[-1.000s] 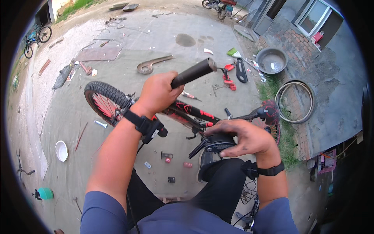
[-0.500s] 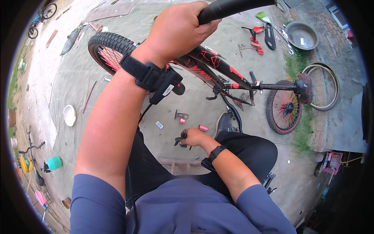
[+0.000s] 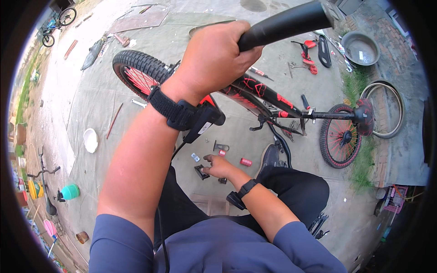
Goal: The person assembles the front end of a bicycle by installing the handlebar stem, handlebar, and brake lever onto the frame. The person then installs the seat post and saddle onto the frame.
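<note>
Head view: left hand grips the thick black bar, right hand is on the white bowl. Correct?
Not the right hand: the head view shows its fingers at the small black part, apart from the white bowl, which lies further left. The left hand does grip the thick black bar.

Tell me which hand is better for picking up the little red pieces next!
Probably the right hand: it is low, close to the little red pieces, at a small black part. The left hand is wrapped around the black handle.
</note>
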The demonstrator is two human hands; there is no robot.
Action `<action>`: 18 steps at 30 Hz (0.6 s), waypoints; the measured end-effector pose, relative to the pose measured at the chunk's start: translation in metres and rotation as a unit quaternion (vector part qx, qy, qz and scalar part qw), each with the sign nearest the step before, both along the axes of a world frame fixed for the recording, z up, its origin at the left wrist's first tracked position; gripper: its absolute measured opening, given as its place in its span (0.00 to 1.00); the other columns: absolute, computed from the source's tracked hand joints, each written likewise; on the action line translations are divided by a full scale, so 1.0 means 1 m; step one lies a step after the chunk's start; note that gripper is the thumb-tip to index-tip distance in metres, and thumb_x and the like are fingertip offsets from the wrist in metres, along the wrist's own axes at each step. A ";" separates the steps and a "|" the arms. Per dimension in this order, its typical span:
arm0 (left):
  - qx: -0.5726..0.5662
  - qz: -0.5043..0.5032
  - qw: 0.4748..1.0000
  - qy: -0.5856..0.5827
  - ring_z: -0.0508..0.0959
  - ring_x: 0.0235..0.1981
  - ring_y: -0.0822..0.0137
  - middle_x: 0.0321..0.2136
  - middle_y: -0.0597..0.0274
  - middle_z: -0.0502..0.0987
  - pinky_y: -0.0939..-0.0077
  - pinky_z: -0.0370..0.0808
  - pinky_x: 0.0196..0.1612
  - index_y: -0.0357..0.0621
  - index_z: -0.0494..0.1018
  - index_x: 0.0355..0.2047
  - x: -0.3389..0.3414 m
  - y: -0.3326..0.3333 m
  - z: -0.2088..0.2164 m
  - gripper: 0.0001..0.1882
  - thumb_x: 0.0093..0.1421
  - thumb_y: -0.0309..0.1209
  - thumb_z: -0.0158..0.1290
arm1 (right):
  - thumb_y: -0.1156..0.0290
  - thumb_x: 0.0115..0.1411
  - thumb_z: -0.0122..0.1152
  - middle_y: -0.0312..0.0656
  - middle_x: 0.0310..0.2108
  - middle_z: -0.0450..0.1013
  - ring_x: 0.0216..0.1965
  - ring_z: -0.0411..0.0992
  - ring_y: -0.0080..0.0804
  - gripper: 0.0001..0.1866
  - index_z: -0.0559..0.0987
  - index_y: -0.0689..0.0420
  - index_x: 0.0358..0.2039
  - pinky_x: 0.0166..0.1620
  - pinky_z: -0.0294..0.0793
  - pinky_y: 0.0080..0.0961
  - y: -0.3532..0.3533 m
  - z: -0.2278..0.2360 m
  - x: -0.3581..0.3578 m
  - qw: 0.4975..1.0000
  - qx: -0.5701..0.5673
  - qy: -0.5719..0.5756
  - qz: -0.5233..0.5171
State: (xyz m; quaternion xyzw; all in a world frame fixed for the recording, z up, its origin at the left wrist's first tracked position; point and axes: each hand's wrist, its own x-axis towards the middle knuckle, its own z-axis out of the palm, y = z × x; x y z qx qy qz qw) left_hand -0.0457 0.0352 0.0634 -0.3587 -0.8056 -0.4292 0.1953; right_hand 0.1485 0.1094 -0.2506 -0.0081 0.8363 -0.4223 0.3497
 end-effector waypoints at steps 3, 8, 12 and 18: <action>-0.007 0.009 1.000 -0.027 0.68 0.23 0.57 0.21 0.53 0.72 0.66 0.73 0.31 0.39 0.78 0.35 0.002 -0.001 0.001 0.10 0.66 0.33 0.61 | 0.57 0.59 0.71 0.58 0.50 0.81 0.48 0.81 0.50 0.28 0.82 0.62 0.54 0.53 0.79 0.36 0.032 0.058 -0.036 0.991 -0.124 0.006 0.045; 0.000 0.023 0.999 -0.026 0.79 0.27 0.41 0.22 0.48 0.77 0.54 0.76 0.31 0.43 0.75 0.28 0.001 -0.002 0.000 0.12 0.61 0.37 0.61 | 0.69 0.66 0.70 0.42 0.43 0.83 0.47 0.80 0.29 0.16 0.83 0.63 0.51 0.53 0.79 0.31 0.093 0.234 -0.068 0.928 -0.339 0.129 -0.086; 0.010 0.012 0.999 -0.034 0.79 0.28 0.42 0.23 0.48 0.78 0.53 0.75 0.31 0.44 0.75 0.28 0.004 -0.001 0.004 0.11 0.60 0.37 0.61 | 0.69 0.65 0.71 0.46 0.54 0.78 0.55 0.78 0.36 0.28 0.74 0.63 0.62 0.58 0.77 0.32 0.101 0.317 -0.090 0.802 -0.360 0.416 -0.232; 0.013 0.004 0.999 -0.046 0.79 0.28 0.41 0.23 0.47 0.78 0.53 0.75 0.31 0.44 0.75 0.27 0.003 -0.003 0.003 0.11 0.58 0.35 0.63 | 0.73 0.66 0.70 0.46 0.50 0.80 0.51 0.78 0.32 0.21 0.76 0.64 0.57 0.54 0.78 0.29 0.079 0.346 -0.119 0.774 -0.346 0.480 -0.223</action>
